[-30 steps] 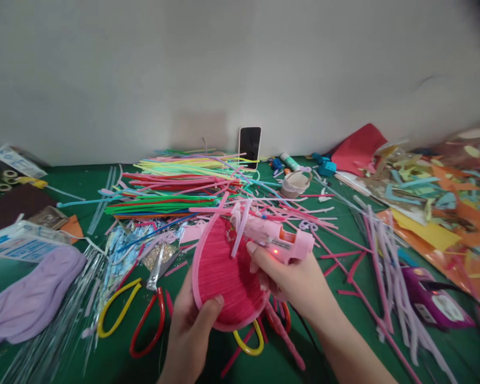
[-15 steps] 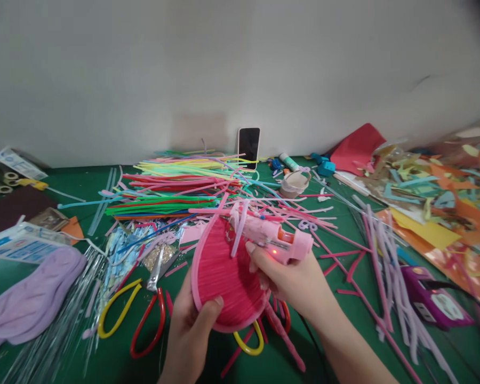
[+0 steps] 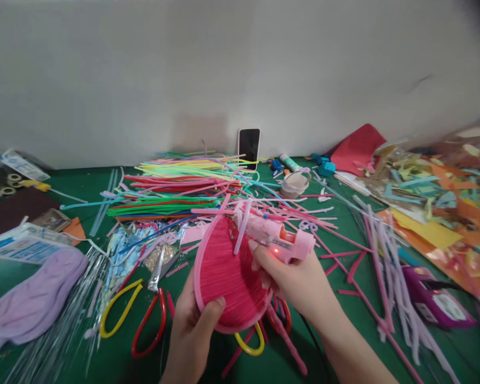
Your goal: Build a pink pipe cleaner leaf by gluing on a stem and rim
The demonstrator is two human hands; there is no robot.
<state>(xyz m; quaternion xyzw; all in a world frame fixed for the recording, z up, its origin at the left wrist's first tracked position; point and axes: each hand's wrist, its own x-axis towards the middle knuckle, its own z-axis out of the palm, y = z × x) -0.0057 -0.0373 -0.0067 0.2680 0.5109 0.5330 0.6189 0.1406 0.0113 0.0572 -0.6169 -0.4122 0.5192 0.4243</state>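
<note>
In the head view, the left hand (image 3: 192, 333) holds a pink drop shape (image 3: 228, 272) from below. The thumb presses on its front near the bottom edge, and the fingers are hidden behind it. The shape is up off the green table (image 3: 84, 184), right between the two hands.

The right hand (image 3: 298, 282) is closed around a pink glue gun (image 3: 282, 240). A small red light glows on the gun's side. Its tip points left and touches the top of the shape, where a loose pale pink fuzzy stick (image 3: 242, 234) hangs down.

The shape looks full: dark pink lines cover the whole inside, and a light pink rim runs all around it. So most of it seems done. The loose stick at the top does not look stuck down yet, so I think that part is left.

Just left of the left hand lie scissors (image 3: 138, 314) with one yellow handle and one red handle. Farther left is a soft purple cloth (image 3: 28, 298). Past both hands is a big pile of colored fuzzy sticks (image 3: 172, 186), and behind that a phone (image 3: 249, 148) leans on the wall. To the right of the right hand lie pale purple sticks (image 3: 392, 277), a purple glue gun (image 3: 436, 304) and heaps of paper scraps (image 3: 444, 202).
</note>
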